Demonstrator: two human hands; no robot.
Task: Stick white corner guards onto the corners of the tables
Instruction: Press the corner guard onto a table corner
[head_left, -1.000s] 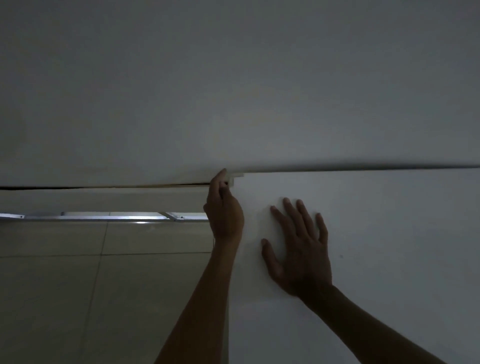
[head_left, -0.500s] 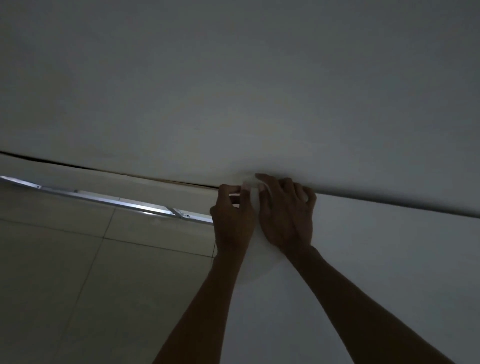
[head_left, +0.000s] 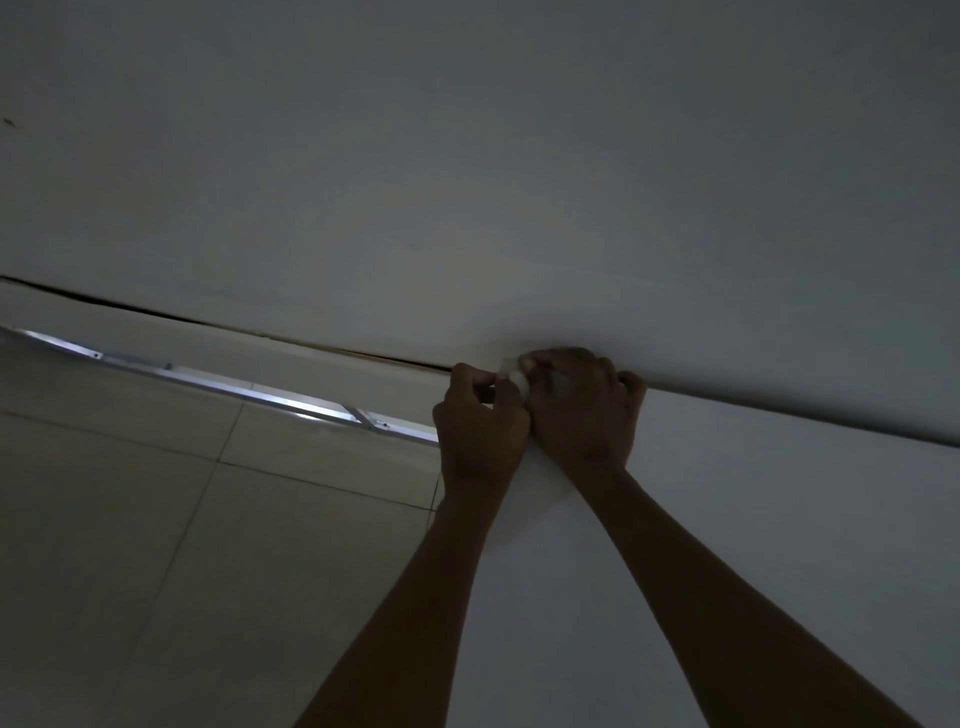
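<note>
A white table (head_left: 753, 545) fills the lower right, and its far left corner meets the wall. On that corner sits a small white corner guard (head_left: 514, 378), mostly covered by fingers. My left hand (head_left: 480, 421) comes up along the table's left edge and its curled fingers pinch the guard from the left. My right hand (head_left: 584, 405) lies on the tabletop with fingers curled over the guard from the right. The two hands touch each other at the corner.
A plain pale wall (head_left: 467, 182) stands directly behind the table. Left of the table is tiled floor (head_left: 182, 545). A shiny metal rail (head_left: 234, 387) runs along the base of the wall at floor level.
My right hand left its flat rest on the tabletop and moved up to the corner, curling over the guard beside my left hand. The view swung right and tilted.
</note>
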